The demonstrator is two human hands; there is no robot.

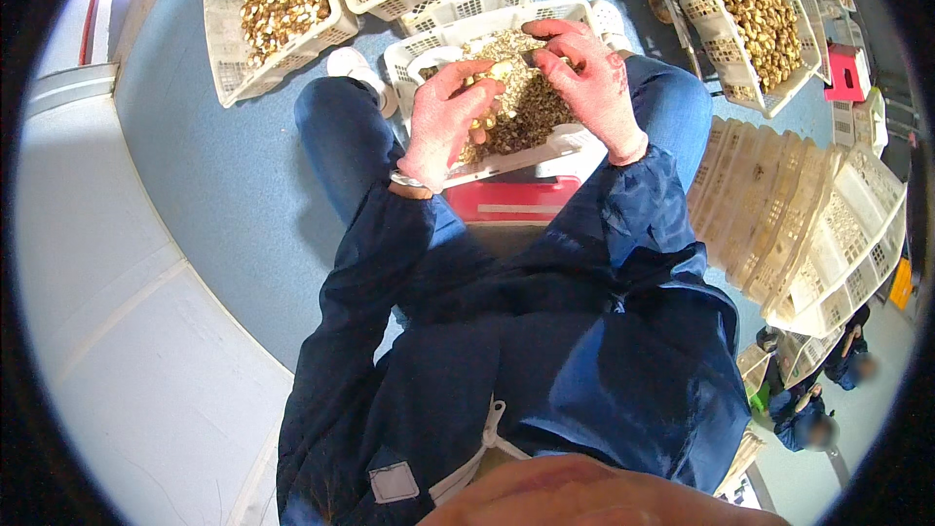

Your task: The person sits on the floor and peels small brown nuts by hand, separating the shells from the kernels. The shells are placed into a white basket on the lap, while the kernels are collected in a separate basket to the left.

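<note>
My left hand (443, 122), in a pink glove, is closed around small golden-brown pieces that look like mushrooms (500, 70); one shows at the fingertips and others under the palm. My right hand (596, 88), gloved the same, faces it with thumb and fingers pinched together. A small dark thing shows at its fingertips, too small to name. Both hands are above a white perforated crate (409, 58) between my knees. Inside lie pale and brown bits that look like trimmings (536, 117), partly hidden by my hands.
A red stool or box (511, 200) stands below the crate's near edge. Filled crates of brown pieces stand at far left (229, 58) and far right (716, 34). Stacked white crates (760, 195) lean by my right knee. Other people (804, 419) work at lower right.
</note>
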